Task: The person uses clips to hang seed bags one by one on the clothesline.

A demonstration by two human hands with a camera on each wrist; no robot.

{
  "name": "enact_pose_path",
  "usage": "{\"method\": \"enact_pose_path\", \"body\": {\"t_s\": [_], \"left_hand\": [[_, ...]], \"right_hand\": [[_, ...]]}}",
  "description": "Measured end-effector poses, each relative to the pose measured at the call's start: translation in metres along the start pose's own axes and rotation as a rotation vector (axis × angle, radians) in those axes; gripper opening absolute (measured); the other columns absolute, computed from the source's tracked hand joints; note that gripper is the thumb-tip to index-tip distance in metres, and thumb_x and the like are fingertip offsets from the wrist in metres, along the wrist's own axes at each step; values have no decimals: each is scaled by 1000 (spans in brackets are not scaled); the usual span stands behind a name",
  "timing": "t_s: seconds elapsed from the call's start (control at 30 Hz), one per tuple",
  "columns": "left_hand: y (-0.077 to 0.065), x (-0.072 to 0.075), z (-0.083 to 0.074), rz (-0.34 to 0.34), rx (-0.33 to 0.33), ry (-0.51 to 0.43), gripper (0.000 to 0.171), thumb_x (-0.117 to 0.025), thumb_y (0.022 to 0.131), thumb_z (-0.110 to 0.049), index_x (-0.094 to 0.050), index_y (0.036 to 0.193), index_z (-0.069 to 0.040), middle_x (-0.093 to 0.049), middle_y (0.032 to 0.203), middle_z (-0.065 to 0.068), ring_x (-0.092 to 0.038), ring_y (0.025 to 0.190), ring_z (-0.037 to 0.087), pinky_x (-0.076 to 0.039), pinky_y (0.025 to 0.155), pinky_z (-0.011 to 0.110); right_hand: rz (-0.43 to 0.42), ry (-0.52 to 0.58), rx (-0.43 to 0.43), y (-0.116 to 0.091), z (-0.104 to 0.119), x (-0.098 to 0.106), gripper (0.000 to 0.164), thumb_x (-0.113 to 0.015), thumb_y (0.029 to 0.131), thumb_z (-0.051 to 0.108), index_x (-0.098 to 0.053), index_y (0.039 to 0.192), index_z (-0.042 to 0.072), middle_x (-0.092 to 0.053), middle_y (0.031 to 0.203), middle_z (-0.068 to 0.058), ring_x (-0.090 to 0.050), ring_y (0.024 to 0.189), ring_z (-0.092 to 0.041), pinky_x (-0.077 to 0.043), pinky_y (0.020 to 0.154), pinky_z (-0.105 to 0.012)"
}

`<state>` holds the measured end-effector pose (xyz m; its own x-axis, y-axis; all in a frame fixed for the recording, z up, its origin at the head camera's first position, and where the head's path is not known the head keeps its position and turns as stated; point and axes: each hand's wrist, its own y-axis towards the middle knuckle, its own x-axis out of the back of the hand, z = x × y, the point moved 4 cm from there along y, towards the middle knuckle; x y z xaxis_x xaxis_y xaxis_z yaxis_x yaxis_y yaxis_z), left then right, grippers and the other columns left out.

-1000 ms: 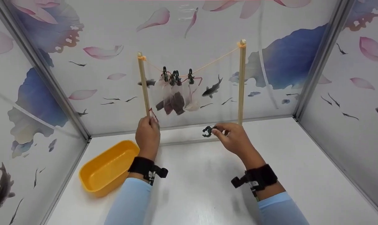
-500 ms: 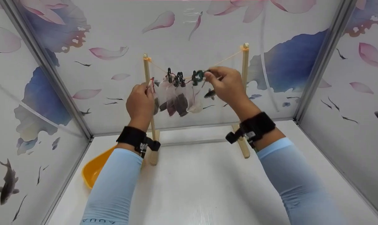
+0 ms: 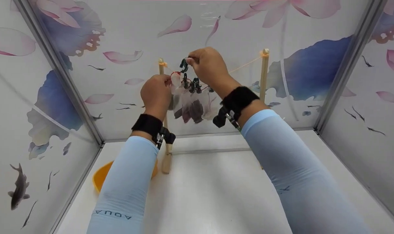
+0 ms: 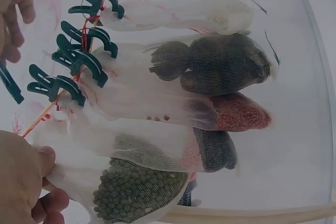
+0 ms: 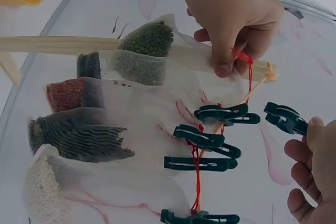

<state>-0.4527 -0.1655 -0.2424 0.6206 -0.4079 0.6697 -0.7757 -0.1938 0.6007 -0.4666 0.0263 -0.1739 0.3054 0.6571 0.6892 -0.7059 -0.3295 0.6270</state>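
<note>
My left hand (image 3: 156, 94) pinches the top of a white mesh drawstring bag (image 4: 139, 190) filled with small green beads or beans. It holds the bag against the orange cord (image 3: 245, 66), near the left wooden post (image 3: 161, 68). Between the thumb and fingers of my right hand (image 3: 211, 66) is a dark green spring clip (image 5: 286, 118), above the cord and apart from it. Several similar clips (image 5: 220, 113) grip other mesh bags on the cord. Through their mesh show reddish grains (image 4: 241, 113), dark pieces (image 4: 226, 66) and pale grains (image 5: 47, 187).
A yellow tub (image 3: 102, 177), partly hidden by my left sleeve, stands on the white table (image 3: 210, 195). The right wooden post (image 3: 264, 74) holds the cord's other end. Printed wall panels (image 3: 135, 39) enclose the back and sides.
My left hand has risen with the mesh bag from low by the left post to the cord. The right hand has carried its clip up and leftward, above that bag.
</note>
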Motion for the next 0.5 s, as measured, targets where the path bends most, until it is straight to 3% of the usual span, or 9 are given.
{"method": "enact_pose_path", "body": {"t_s": [0.13,0.33,0.5], "left_hand": [[-1,-2,-5,-14,-28,43,19,-74,111,-16,-89,124,-17,-86,121,6,-82,116,29,-66,97,47],[-1,-1,-6,-20,-42,38,20,-74,111,-15,-88,125,-17,-86,121,6,-83,113,29,-66,96,47],[-2,2,-2,-26,-40,8,20,-73,111,-15,-88,125,-16,-87,121,6,-82,113,28,-66,96,47]], "right_hand": [[28,-100,31,6,7,-9,30,-67,117,29,-86,128,9,-82,130,-13,-70,129,-35,-56,116,-46],[85,-130,59,10,15,-20,26,-71,115,24,-87,128,9,-84,131,-13,-71,129,-38,-57,116,-47],[155,-148,6,12,17,-32,31,-72,114,31,-85,132,9,-83,130,-13,-70,128,-38,-58,112,-49]]}}
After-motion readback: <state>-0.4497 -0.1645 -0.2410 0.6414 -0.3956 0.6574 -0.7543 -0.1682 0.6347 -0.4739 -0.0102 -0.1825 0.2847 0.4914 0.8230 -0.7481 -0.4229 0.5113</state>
